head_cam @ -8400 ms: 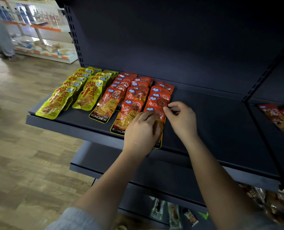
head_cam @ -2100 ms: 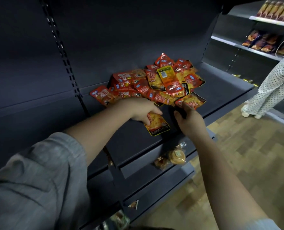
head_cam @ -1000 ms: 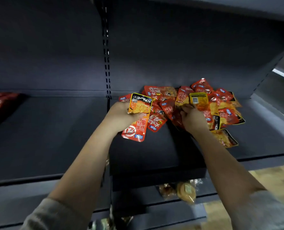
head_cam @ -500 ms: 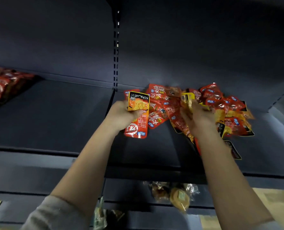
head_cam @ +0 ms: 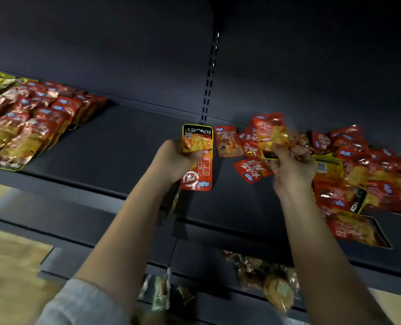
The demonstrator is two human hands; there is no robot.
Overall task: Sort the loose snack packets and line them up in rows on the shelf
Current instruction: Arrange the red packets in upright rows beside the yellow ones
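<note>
The dark shelf [head_cam: 115, 146] is now showing lined-up rows of packets [head_cam: 28, 123] at far left, unseen half a second ago. The loose heap [head_cam: 359, 174] is lying right. The left hand [head_cam: 173, 160] is still gripping an orange packet [head_cam: 197, 158]; the right hand [head_cam: 291, 170] is now pinching a lifted packet [head_cam: 271, 134].

Shop: shelf [head_cam: 115, 146] of snack packets [head_cam: 30, 127]

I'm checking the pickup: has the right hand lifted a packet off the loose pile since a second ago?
Yes. The right hand now holds a packet raised above the loose pile; a second ago it rested down among the packets.
</note>
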